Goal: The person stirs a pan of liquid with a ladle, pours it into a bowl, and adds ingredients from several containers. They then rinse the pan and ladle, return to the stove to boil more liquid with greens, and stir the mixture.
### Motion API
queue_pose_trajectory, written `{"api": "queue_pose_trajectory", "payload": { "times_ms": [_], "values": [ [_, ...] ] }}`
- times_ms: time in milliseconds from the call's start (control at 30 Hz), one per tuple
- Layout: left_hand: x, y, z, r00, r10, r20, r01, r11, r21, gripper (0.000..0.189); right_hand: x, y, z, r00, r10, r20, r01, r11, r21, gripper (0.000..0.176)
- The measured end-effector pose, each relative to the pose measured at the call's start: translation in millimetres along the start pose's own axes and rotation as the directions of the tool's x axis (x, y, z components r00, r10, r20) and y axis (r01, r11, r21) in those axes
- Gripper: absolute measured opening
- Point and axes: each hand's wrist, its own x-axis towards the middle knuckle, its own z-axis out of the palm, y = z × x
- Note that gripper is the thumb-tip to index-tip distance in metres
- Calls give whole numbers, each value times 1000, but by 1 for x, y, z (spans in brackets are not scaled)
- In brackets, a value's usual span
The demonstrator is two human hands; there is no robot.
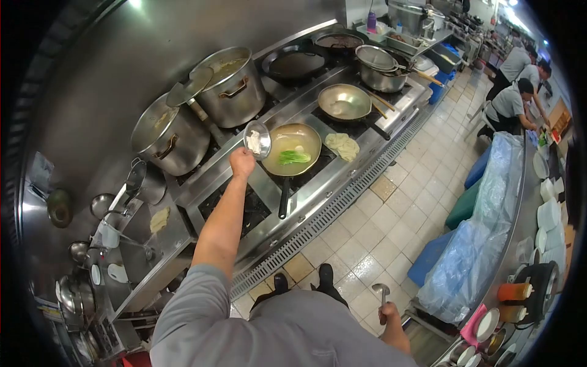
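Note:
My left hand (pixel 243 163) grips a small metal bowl (pixel 264 142) by its rim, tilted beside the frying pan, with white pieces of food (pixel 253 142) inside. The frying pan (pixel 309 136) sits on the stove, its black handle toward me. Chopped greens (pixel 294 157) and a few pale pieces lie in the pan in a shallow liquid. Low at my side, away from the stove, my right hand (pixel 389 314) is closed around the handle of a ladle (pixel 381 290), bowl end up.
Two tall stockpots (pixel 231 92) stand behind the pan. A second frying pan (pixel 344 102) and a folded cloth (pixel 342 147) are to its right. Plastic-covered bins (pixel 477 244) line the right side of the tiled floor (pixel 373 214). Several co-workers (pixel 510 101) bend over a far counter.

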Motion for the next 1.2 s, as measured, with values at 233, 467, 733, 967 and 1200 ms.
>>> {"api": "queue_pose_trajectory", "payload": {
  "times_ms": [233,467,733,967,1200],
  "values": [
    [-29,43,-24,987,-121,106,147,944,-296,22,-132,-128,53,918,-396,16,351,831,431,13],
    [-11,102,-51,973,205,-105,-214,974,-80,15,-276,-325,115,701,-580,415,203,720,663,32],
    [-11,134,-21,753,648,-112,-638,762,113,9,-320,-476,242,494,-518,698,-138,747,651,16],
    [-27,84,44,837,507,207,-545,807,228,13,-296,-511,263,353,-368,860,-553,659,509,10],
    [-22,101,5,905,425,-12,-421,898,128,11,-257,-509,254,390,-296,872,-452,763,461,10]
  ]
}}
